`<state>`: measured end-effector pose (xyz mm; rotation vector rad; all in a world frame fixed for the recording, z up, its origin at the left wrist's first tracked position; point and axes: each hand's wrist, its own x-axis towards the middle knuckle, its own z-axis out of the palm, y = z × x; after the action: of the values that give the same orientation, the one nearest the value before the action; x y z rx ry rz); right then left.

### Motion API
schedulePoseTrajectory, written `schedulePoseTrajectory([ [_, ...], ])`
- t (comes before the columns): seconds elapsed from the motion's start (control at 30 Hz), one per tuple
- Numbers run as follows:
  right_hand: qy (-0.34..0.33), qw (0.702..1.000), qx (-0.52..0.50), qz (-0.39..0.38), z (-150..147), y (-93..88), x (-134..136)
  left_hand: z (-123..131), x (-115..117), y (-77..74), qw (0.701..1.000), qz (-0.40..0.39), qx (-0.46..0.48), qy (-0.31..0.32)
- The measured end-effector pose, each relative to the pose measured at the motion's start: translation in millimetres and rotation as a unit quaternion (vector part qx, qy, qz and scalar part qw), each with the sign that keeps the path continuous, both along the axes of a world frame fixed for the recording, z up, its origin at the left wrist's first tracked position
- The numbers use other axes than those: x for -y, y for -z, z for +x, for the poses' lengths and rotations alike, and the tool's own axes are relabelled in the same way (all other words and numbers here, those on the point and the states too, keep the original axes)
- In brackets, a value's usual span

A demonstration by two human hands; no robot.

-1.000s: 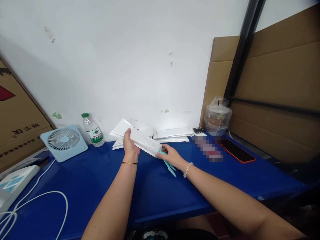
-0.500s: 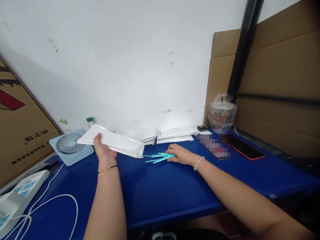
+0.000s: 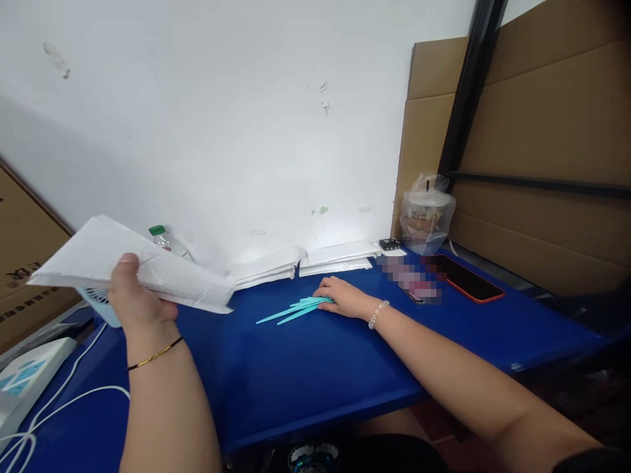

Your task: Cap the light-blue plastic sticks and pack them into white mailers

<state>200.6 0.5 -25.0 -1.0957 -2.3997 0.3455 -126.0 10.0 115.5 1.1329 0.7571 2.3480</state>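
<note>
My left hand (image 3: 142, 295) grips a flat white packet (image 3: 182, 279), thumb on top, raised above the table's left side. The packet looks like a paper or plastic sleeve; whether anything is inside I cannot tell. My right hand (image 3: 340, 299) is closed over one end of several thin turquoise pointed sticks (image 3: 290, 312). They fan out leftward over the blue tabletop (image 3: 296, 374), their tips pointing at the left. The sticks' right ends are hidden under my fingers.
Stacks of white packets (image 3: 266, 266) lie along the wall. On the right are an orange-edged phone (image 3: 473, 286), a blurred-out phone and a bagged drink cup (image 3: 426, 223). A green-capped bottle (image 3: 160, 236), a blue fan (image 3: 101, 305) and a power strip (image 3: 34, 374) with white cables are at left.
My left hand has moved the packet left and away from the sticks. The sticks now lie lower and flatter under my right hand, which stays near the same spot.
</note>
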Motion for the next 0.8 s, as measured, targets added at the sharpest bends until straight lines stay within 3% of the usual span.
schedulePoseTrajectory([
  [0.07, -0.006, 1.0, -0.012, -0.023, 4, -2.4, 0, 0, -5, 9.4, 0.993, -0.044, -0.087, -0.072],
  [0.13, -0.014, 0.998, -0.039, -0.045, 12, -6.2, 0, -2, -12, 26.1, 0.958, -0.127, -0.249, -0.069],
  [0.2, 0.002, 0.996, -0.071, -0.046, 24, -10.2, -2, -5, -20, 46.5, 0.88, -0.219, -0.422, -0.019],
  [0.3, 0.059, 0.994, -0.082, -0.037, 45, -14.1, -7, -8, -26, 72.6, 0.726, -0.318, -0.609, 0.032],
  [0.37, 0.078, 0.993, -0.077, -0.048, 55, -14.5, -9, -4, -26, 82.4, 0.675, -0.343, -0.651, 0.05],
  [0.43, 0.073, 0.992, -0.078, -0.061, 58, -13.4, -11, 11, -22, 87.4, 0.687, -0.314, -0.65, 0.085],
  [0.53, 0.07, 0.992, -0.075, -0.07, 54, -10.4, -11, 52, -13, 95.7, 0.721, -0.222, -0.624, 0.203],
  [0.63, 0.086, 0.989, -0.075, -0.09, 50, -8.8, -11, 95, -6, 110.2, 0.682, -0.158, -0.662, 0.268],
  [0.7, 0.079, 0.986, -0.081, -0.122, 53, -10.9, -11, 115, -4, 119.5, 0.657, -0.146, -0.693, 0.259],
  [0.8, 0.04, 0.976, -0.116, -0.179, 65, -21.3, -8, 126, -2, 127.1, 0.643, -0.136, -0.715, 0.236],
])
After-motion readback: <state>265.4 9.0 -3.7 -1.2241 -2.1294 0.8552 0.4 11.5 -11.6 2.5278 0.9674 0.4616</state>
